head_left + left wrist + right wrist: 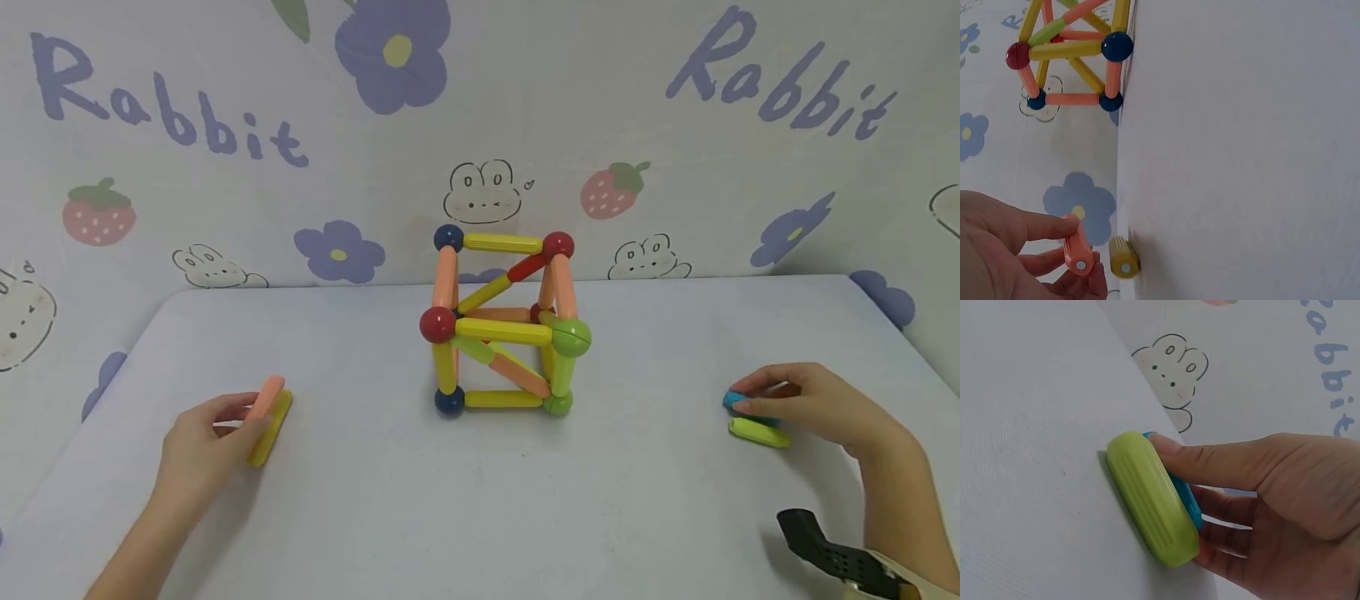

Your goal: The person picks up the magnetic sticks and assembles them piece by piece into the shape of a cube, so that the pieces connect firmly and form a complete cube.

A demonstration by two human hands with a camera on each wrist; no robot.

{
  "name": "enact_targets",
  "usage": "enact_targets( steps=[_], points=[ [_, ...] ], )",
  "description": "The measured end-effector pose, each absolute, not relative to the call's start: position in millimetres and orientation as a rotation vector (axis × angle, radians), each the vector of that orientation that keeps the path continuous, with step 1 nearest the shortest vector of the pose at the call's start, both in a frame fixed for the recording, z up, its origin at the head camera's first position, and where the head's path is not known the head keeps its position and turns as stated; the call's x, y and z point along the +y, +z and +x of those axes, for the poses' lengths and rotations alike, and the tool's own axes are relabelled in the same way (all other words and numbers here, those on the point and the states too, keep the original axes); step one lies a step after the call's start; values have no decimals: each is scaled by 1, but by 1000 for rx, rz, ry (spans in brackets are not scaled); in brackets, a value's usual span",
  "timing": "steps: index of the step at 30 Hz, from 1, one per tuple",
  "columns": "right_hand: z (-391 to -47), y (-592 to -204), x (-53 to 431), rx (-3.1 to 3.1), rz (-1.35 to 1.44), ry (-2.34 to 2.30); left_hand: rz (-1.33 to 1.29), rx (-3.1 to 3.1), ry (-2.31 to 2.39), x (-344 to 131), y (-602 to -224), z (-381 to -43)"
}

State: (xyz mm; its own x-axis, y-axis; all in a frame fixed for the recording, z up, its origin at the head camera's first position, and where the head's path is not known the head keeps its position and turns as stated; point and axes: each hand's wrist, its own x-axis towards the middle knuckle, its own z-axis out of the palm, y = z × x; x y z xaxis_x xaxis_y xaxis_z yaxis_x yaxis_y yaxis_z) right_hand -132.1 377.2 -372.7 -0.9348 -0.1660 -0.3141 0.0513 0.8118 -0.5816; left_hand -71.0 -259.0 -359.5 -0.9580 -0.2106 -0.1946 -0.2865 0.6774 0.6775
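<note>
On the left of the table, my left hand (198, 450) pinches an orange magnetic stick (266, 398) between thumb and fingers. In the left wrist view the stick (1077, 250) appears raised, its round metal end towards the camera. Close beside it lies a yellow stick (272, 429). On the right, my right hand (832, 408) grips a blue piece (735, 400) low at the tabletop. A lime-green stick (1154, 500) lies just in front and hides much of the blue piece (1188, 503) in the right wrist view.
A box-shaped frame of magnetic sticks and balls (502, 332) stands at the table's back middle, with diagonal sticks inside. A patterned cloth (525, 125) hangs behind the white table (480, 517). A black strap mount (832, 554) sits at my right wrist.
</note>
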Motion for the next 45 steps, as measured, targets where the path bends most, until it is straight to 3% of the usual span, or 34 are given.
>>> enact_targets(
  steps=[9,27,45],
  points=[
    [-135,-373,367,2681,-120,-812,-63,2859,1272,-200,-350,-64],
    [-137,-350,288,2605,-378,-1063,166,2558,1290,-107,-327,-73],
    [-119,-329,215,2214,-679,-1348,485,2333,1443,-74,-333,-73]
  ],
)
